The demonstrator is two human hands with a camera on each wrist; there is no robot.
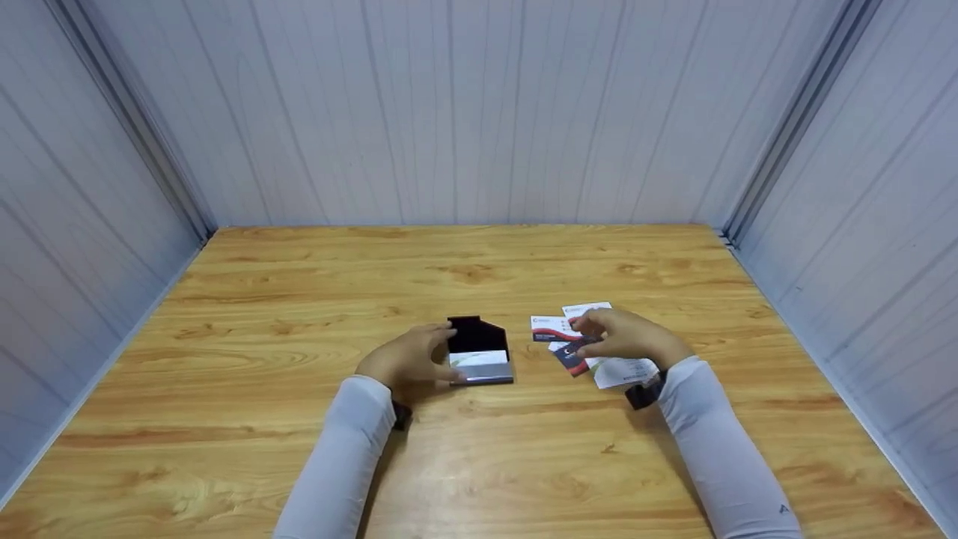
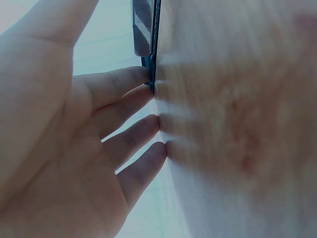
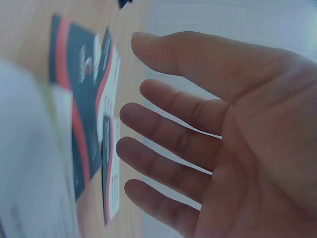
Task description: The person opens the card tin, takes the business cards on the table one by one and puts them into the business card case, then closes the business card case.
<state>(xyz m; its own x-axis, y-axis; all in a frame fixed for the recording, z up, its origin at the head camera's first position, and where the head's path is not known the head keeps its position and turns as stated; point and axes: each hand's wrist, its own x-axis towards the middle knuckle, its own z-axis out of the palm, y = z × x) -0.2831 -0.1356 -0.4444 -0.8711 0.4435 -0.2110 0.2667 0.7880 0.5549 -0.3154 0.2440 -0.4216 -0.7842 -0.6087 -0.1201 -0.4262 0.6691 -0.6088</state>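
A black business card holder with a see-through front stands on the table. Inside it sits a white card. At its left side my left hand has its fingers spread; in the left wrist view, fingertips touch the black edge of the holder and the tabletop. Several business cards lie loosely overlapped to the right, among them a red-and-white card, a dark card and a white card with a green stripe. Over them hovers my right hand, fingers apart and holding nothing.
The wood-grain table fills the space before me. Pale panelled walls enclose it at the back, left and right. Each wrist carries a black camera, and both arms wear light grey sleeves.
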